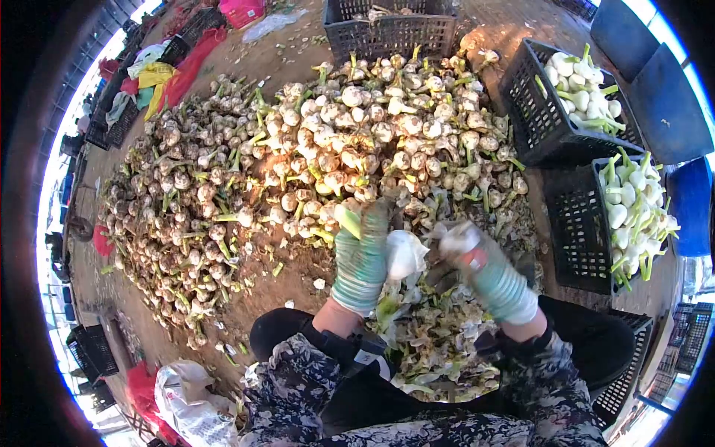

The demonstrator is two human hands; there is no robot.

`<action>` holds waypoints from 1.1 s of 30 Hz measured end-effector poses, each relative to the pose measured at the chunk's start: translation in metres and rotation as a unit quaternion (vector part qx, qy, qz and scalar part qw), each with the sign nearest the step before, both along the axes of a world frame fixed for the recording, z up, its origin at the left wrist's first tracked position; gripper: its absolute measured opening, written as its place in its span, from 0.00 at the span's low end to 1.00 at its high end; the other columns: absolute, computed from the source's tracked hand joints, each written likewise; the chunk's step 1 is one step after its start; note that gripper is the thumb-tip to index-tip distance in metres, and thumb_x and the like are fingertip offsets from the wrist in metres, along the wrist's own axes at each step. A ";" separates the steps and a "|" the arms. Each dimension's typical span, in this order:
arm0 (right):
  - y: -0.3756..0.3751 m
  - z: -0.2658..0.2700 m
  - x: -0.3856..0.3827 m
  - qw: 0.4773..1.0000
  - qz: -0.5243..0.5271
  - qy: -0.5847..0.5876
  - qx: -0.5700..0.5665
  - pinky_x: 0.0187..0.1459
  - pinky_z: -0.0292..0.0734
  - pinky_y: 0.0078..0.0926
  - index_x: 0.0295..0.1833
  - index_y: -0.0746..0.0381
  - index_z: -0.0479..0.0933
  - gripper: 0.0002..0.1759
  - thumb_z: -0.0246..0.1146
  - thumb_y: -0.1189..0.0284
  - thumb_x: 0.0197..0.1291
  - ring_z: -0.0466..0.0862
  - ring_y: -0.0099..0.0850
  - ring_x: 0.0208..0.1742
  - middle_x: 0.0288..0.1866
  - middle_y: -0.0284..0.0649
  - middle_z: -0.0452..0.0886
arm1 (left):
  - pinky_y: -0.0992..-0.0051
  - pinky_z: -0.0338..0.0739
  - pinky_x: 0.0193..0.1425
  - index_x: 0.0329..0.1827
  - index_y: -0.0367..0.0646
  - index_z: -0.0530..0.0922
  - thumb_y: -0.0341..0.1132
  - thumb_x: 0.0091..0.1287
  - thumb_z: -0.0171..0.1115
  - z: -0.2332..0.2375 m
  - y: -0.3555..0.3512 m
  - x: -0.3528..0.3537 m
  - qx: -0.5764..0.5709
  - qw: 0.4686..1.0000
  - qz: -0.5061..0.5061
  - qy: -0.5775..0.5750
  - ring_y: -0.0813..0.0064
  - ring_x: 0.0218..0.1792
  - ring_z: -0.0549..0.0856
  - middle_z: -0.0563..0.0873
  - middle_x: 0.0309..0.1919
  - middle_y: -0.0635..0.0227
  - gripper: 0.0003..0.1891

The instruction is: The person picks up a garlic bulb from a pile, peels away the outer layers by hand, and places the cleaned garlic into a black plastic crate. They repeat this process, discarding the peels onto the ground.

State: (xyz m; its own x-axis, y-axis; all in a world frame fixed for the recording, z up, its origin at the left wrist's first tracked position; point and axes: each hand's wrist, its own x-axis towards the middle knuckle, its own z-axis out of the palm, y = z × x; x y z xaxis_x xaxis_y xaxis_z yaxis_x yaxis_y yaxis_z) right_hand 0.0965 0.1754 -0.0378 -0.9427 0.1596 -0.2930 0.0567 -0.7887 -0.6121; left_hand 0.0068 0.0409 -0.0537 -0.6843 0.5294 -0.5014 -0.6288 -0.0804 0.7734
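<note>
My left hand (360, 257), in a green and white striped glove, is closed around a garlic bulb. The white bulb (406, 254) shows on the right side of that hand, and its cut green stem sticks out at the upper left. To the right of the bulb, my right hand (477, 261), gloved the same way, is smeared by motion, so I cannot tell what its fingers hold. Below both hands, between my knees, lies a heap of peeled garlic skins (439, 328). Ahead spreads a large pile of unpeeled garlic (372, 141) with dirty skins and short stems.
On the right, two black crates (525, 112) (581, 238) hold clean white garlic bulbs. Another black crate (391, 36) stands behind the pile. A blue container (693, 208) is at the far right. A white sack (190, 406) lies at the lower left.
</note>
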 end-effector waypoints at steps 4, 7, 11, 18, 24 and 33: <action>-0.022 0.024 0.019 0.782 -0.024 -0.025 0.622 0.37 0.73 0.23 0.47 0.65 0.69 0.21 0.61 0.77 0.42 0.78 0.35 0.37 0.35 0.40 0.76 | 0.81 0.68 0.34 0.46 0.40 0.76 0.41 0.64 0.55 0.005 0.004 0.006 -0.010 0.978 0.034 0.204 0.83 0.30 0.73 0.78 0.29 0.73 0.14; -0.020 0.025 0.017 0.753 0.001 -0.036 0.657 0.37 0.73 0.25 0.44 0.66 0.71 0.19 0.62 0.77 0.42 0.78 0.33 0.34 0.31 0.38 0.77 | 0.82 0.69 0.33 0.45 0.40 0.76 0.41 0.64 0.55 0.003 0.005 0.007 0.008 0.939 0.026 0.342 0.83 0.29 0.74 0.78 0.31 0.72 0.15; -0.001 0.040 0.008 0.895 0.087 -0.259 0.352 0.33 0.72 0.25 0.41 0.69 0.73 0.15 0.63 0.76 0.46 0.78 0.31 0.30 0.28 0.37 0.78 | 0.84 0.73 0.28 0.43 0.43 0.75 0.49 0.64 0.53 0.014 0.001 0.008 0.046 0.992 0.030 0.113 0.82 0.24 0.77 0.79 0.31 0.69 0.18; 0.022 -0.050 0.026 0.873 0.036 -0.140 0.465 0.38 0.73 0.32 0.48 0.63 0.73 0.18 0.61 0.73 0.48 0.79 0.36 0.33 0.34 0.43 0.79 | 0.64 0.73 0.50 0.54 0.39 0.71 0.49 0.60 0.50 0.010 -0.004 -0.013 0.273 0.946 0.066 -0.163 0.61 0.39 0.80 0.82 0.35 0.60 0.25; 0.031 0.010 0.013 0.463 0.357 -0.331 0.741 0.48 0.70 0.36 0.52 0.55 0.73 0.24 0.64 0.62 0.47 0.78 0.39 0.45 0.46 0.45 0.77 | 0.54 0.65 0.59 0.56 0.41 0.71 0.47 0.54 0.52 0.016 -0.002 -0.016 0.369 0.916 0.023 -0.158 0.56 0.47 0.77 0.78 0.46 0.54 0.28; 0.001 -0.004 0.008 0.926 0.007 -0.062 0.372 0.39 0.72 0.16 0.54 0.65 0.69 0.19 0.58 0.77 0.54 0.79 0.22 0.37 0.38 0.36 0.80 | 0.69 0.78 0.40 0.50 0.36 0.72 0.30 0.51 0.54 0.020 0.002 -0.008 0.289 0.948 0.036 -0.132 0.67 0.33 0.81 0.81 0.35 0.60 0.20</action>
